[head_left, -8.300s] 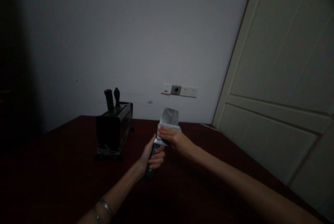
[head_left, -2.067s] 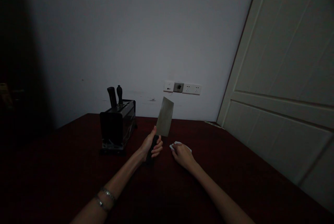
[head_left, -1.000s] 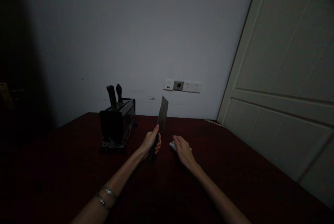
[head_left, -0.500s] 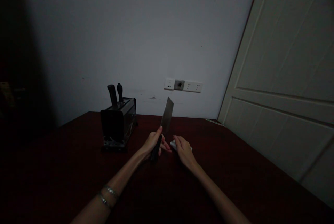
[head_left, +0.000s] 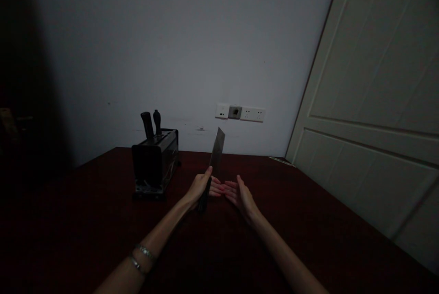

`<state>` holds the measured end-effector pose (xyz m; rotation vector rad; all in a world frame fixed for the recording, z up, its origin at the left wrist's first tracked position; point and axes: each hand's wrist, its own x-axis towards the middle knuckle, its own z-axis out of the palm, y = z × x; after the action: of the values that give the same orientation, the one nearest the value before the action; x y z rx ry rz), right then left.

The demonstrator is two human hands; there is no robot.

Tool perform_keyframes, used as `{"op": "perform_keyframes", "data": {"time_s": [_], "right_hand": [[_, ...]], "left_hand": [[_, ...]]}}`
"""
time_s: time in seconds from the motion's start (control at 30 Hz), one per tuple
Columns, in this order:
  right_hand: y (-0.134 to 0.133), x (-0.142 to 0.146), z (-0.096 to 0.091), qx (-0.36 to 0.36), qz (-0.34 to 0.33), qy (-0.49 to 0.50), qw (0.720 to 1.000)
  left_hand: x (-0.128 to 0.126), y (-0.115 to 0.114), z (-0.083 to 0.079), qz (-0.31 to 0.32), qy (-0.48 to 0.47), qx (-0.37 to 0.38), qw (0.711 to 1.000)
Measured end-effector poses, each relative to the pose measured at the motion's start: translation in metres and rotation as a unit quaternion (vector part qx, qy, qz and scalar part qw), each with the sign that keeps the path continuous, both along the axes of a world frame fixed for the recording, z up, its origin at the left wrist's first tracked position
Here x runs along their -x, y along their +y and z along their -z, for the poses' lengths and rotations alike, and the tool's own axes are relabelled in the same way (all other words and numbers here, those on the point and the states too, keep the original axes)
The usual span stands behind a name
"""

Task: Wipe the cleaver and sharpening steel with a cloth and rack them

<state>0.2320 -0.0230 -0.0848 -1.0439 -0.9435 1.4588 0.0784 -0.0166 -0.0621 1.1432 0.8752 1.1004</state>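
Note:
A cleaver with a black handle stands tilted upward above the dark red table. My left hand holds it, thumb along the handle near the blade and the other fingers extended behind. My right hand is open, palm turned toward the left, thumb up and fingers stretched out. Its fingertips meet or nearly meet those of my left hand. No white cloth shows in the right hand now.
A black knife block stands at the left on the table, with two black handles sticking up. Wall sockets sit on the wall behind. A pale panelled door borders the right side.
The white cloth-like thing under my right hand is out of sight. That hand has turned from palm down to palm sideways and opened. The cleaver has shifted slightly left.

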Motion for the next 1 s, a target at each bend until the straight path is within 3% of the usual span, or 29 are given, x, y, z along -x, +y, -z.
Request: {"op": "perform_keyframes", "data": {"time_s": [0.2, 0.33, 0.63, 0.87, 1.0], "right_hand": [[-0.018, 0.007, -0.002, 0.060, -0.100, 0.054, 0.992], [-0.022, 0.017, 0.003, 0.068, -0.126, 0.056, 0.988], [-0.022, 0.038, -0.007, 0.072, -0.111, 0.009, 0.991], [-0.015, 0.052, -0.009, 0.053, -0.111, 0.045, 0.991], [-0.015, 0.063, -0.004, 0.037, -0.082, 0.048, 0.995]], "left_hand": [[-0.003, 0.002, 0.003, -0.021, -0.026, -0.010, 0.999], [-0.003, 0.004, 0.003, -0.045, -0.017, -0.040, 0.998], [-0.004, 0.003, 0.002, -0.082, 0.031, -0.062, 0.994], [-0.003, 0.009, 0.013, -0.110, 0.089, -0.088, 0.986], [-0.005, 0.013, 0.020, -0.088, 0.105, -0.083, 0.987]]}}
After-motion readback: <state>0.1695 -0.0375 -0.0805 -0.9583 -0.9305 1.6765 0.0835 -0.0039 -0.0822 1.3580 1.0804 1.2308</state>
